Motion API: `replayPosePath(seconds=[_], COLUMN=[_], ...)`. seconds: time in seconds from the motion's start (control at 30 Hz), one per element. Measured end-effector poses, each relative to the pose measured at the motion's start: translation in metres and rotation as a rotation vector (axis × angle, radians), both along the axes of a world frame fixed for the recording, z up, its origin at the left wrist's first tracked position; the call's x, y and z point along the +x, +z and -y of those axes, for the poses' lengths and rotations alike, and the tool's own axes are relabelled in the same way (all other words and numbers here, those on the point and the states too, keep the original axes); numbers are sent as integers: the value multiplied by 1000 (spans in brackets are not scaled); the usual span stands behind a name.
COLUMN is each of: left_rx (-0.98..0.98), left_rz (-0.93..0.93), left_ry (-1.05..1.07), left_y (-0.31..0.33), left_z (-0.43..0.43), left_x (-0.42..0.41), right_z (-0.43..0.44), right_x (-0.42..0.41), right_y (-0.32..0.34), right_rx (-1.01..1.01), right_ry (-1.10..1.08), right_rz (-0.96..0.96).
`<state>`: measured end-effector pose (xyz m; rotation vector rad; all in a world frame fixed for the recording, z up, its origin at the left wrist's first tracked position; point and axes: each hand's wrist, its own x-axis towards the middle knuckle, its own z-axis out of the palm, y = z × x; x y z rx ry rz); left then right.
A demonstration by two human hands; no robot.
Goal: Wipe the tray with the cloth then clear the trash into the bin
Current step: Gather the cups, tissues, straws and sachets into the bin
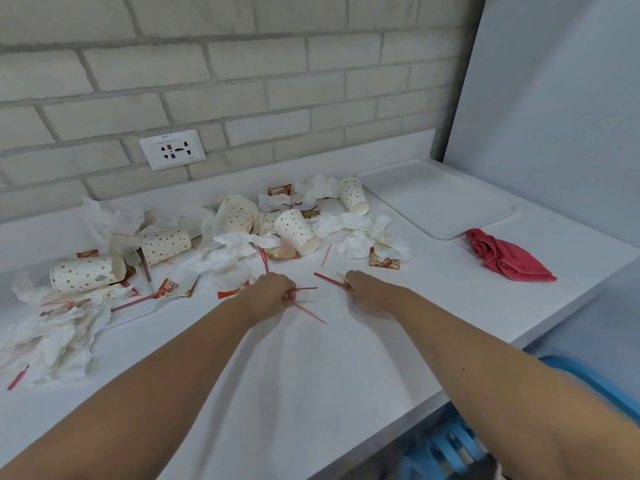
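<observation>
Trash is spread over the white counter (311, 375) from 9 o'clock round to 1 o'clock. Nearest the person, at 5 o'clock and below the counter's edge, is a blue slatted container (585, 382), blurred and partly cut off by the frame. At 9 o'clock lies a heap of crumpled napkins (59, 337) with a loose straw at its near edge.

Both bare forearms reach forward to 12 o'clock. The left hand (273, 289) has its fingers curled round a few red straws (310, 312), which stick out to its right, low over the counter. The right hand (367, 289), just beside it, pinches a striped straw (330, 280) that points away to 10 o'clock. A pale stick shows by the same fingers, but whether they hold it I cannot tell.

Past the hands lie sauce packets (384, 262), more napkins and straws, and five dotted paper cups (298, 230), tipped on their sides or tilted, strung from 10 to 1 o'clock. A white plastic fork (133, 258) lies between the two leftmost cups.

At 2 o'clock the red cloth (505, 256) lies bunched on the counter, apart from both hands. Just beyond it, near but not touching, the white tray (436, 199) sits flat in the far right corner against a pale panel.

On the brick wall (242, 64) at 11 o'clock is a white socket plate (172, 149).
</observation>
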<state>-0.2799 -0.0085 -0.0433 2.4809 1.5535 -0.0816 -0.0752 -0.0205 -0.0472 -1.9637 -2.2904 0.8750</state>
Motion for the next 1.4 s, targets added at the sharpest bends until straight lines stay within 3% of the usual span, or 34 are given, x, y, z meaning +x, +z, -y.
replayPosePath(seconds=[0.33,0.67,0.83,1.0,1.13,1.4], left_rx=[13,64,-12,-5,-68,-648], left_rz=[-241,-164,93,255,481,1017], left_ry=[-166,-126,-44,5,39,112], left_y=[-5,-4,10,13,26,8], left_z=[35,43,55,70,99,172], left_x=[35,41,60,110,174,284], right_z=[41,67,72,93,117,173], right_x=[14,32,41,71,114,207], right_y=[3,-3,0,3,8,-4], right_rx=[18,18,-19,-89,-22,198], right_ry=[-144,-290,-293,-430,-523,-698], right_rz=[-30,-97,-229,-547,-696,-749])
